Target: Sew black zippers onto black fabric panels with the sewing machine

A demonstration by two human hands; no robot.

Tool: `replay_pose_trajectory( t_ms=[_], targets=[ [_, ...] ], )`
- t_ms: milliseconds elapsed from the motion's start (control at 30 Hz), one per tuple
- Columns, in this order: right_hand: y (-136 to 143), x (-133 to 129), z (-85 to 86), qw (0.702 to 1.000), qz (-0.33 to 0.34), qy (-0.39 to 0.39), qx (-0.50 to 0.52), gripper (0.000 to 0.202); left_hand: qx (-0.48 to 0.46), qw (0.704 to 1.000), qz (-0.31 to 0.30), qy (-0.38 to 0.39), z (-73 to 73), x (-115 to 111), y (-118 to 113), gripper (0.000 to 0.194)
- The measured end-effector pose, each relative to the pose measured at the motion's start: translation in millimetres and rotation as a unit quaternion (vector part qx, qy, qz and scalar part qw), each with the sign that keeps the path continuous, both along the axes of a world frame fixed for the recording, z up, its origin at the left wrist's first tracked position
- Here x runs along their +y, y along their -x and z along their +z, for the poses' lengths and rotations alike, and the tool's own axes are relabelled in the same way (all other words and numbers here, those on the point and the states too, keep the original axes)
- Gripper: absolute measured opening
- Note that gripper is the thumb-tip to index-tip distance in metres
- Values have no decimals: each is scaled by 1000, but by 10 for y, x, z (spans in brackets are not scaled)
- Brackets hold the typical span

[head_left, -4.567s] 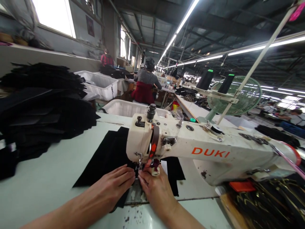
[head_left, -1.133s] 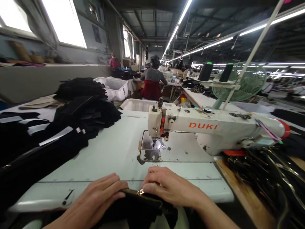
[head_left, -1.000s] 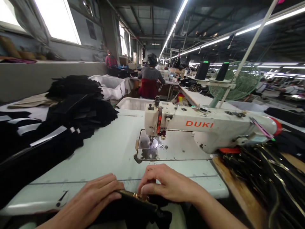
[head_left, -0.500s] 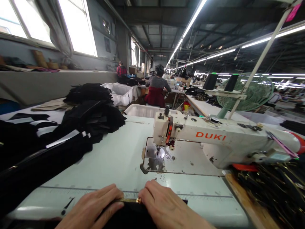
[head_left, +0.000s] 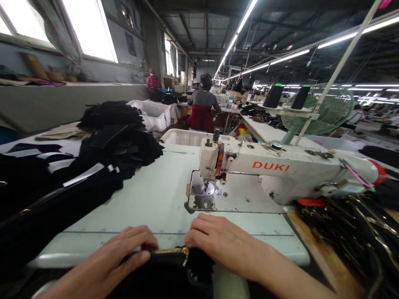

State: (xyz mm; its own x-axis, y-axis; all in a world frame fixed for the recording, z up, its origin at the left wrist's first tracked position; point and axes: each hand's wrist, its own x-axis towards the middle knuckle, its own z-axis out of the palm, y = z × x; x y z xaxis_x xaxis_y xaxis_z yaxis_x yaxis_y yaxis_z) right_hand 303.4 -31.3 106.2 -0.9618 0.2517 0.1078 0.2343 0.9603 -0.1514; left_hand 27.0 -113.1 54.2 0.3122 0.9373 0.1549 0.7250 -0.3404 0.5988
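A black cloth piece [head_left: 156, 276] with a gold-toothed zipper [head_left: 170, 251] along its upper edge hangs over the front edge of the table. My left hand [head_left: 124, 253] pinches the cloth at the zipper's left end, thumb below and fingers above. At the other end, my right hand [head_left: 212, 238] is closed on the zipper beside its gold slider [head_left: 186, 254], whose pull dangles down. The fingertips of my right hand are partly hidden. Beyond both hands stands a white sewing machine [head_left: 249, 166], its needle area apart from the cloth.
Black cloth pieces [head_left: 118, 145] are heaped on the table's left. Black strips with gold zippers [head_left: 346, 232] lie at the right by a wooden edge [head_left: 318, 245]. A white bin [head_left: 183, 136] stands behind the table. Farther back, a person [head_left: 204, 104] sits facing away.
The cloth and zipper have come up slightly, showing more cloth. My right hand has shifted up, and the zipper pull now hangs below the slider. The view has tilted a little.
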Motion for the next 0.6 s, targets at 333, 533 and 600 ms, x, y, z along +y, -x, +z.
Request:
replay_pose_trajectory(
  t_ms=[333,533,600],
  targets=[
    [35,-159,-269,929,-131,290,187,5,-251,962,47,97,-208,-24,-667,23],
    [-18,-184,-314,827,-213,447,265,19,-266,957,58,98,-300,-87,-742,17],
    [-85,-190,-249,810,-223,450,303,21,-261,958,69,94,-285,-87,-770,13]
  ],
)
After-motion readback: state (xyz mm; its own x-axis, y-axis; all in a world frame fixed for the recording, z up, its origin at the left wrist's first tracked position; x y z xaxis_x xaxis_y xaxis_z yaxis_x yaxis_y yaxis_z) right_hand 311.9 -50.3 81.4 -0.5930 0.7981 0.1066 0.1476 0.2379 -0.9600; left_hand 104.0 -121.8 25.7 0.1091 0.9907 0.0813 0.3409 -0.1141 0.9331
